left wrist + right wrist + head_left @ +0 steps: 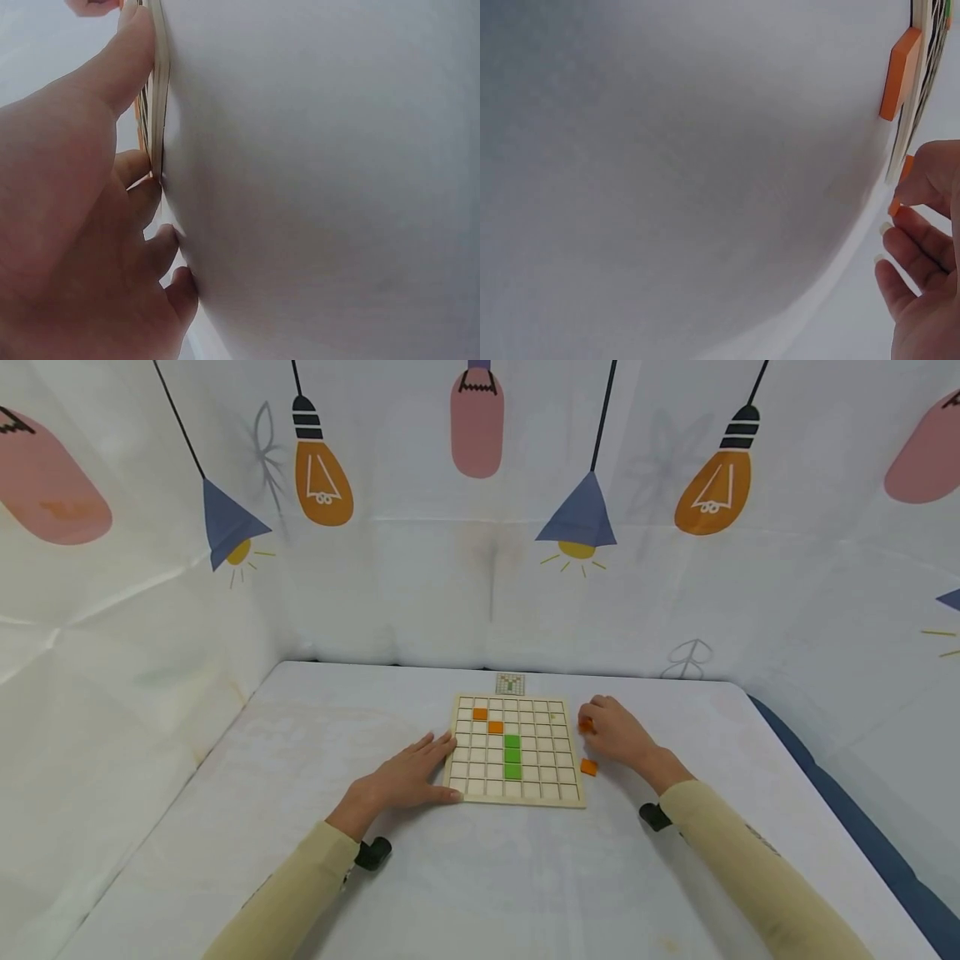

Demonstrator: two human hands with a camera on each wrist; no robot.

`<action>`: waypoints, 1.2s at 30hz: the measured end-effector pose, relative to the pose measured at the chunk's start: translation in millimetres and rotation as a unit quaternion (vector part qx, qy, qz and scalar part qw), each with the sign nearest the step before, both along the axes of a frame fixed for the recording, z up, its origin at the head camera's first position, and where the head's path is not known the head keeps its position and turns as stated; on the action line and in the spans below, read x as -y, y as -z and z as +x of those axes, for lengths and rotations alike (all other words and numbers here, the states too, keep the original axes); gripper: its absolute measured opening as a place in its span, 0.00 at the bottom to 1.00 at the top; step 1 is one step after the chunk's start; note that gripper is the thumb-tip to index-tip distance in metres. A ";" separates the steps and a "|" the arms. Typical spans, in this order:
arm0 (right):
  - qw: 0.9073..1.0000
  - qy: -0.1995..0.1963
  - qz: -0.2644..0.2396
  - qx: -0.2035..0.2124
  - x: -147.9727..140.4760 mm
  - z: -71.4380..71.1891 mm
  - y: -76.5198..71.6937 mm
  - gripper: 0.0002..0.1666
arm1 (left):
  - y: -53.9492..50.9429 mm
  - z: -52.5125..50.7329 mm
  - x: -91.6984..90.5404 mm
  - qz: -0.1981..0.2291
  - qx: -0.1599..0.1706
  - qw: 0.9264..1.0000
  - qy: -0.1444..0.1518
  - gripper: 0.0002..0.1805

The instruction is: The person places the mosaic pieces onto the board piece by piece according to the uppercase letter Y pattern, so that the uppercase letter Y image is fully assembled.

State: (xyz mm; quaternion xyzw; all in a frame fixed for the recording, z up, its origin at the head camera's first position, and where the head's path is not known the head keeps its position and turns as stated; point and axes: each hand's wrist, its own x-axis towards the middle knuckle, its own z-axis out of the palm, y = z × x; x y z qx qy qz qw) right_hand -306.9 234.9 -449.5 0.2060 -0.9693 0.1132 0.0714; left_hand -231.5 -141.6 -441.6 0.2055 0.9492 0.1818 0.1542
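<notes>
A wooden grid board [477, 769] lies on the table, with two orange tiles [496, 727] on a diagonal and a column of green tiles [512, 756] in its squares. My left hand [408, 773] rests at the board's left edge, fingers stretched out and thumb at the near left corner. Beyond the right edge, my right hand [617, 731] pinches an orange tile [895, 207] between thumb and index finger. The other fingers of that hand are partly spread in the right wrist view. Another orange tile [588, 767] lies loose beside the board, nearer to me.
A small patterned card [511, 684] lies just past the board's far edge. White fabric [420, 585] printed with lamps and bulbs hangs behind the white table [480, 877]. Dark blue material [847, 814] runs along the table's right side.
</notes>
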 end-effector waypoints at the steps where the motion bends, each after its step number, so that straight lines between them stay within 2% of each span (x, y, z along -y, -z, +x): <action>1: 1.000 0.000 -0.001 -0.001 1.2 -0.1 -0.3 0.09 | 0.6 -0.3 0.1 0.000 -0.001 1.000 0.000 0.51; 10: 1.000 -0.001 -0.020 0.005 11.8 0.0 -0.3 0.12 | 3.9 -1.9 0.6 0.000 -0.004 1.000 0.001 0.52; 31: 0.998 -0.033 -0.042 0.020 36.1 -5.5 4.6 0.14 | 3.8 -2.3 0.8 -0.004 -0.002 1.000 -0.002 0.52; 36: 0.997 -0.040 -0.060 0.018 39.7 -5.9 6.9 0.13 | 4.0 -2.1 0.9 -0.003 -0.001 1.000 -0.004 0.52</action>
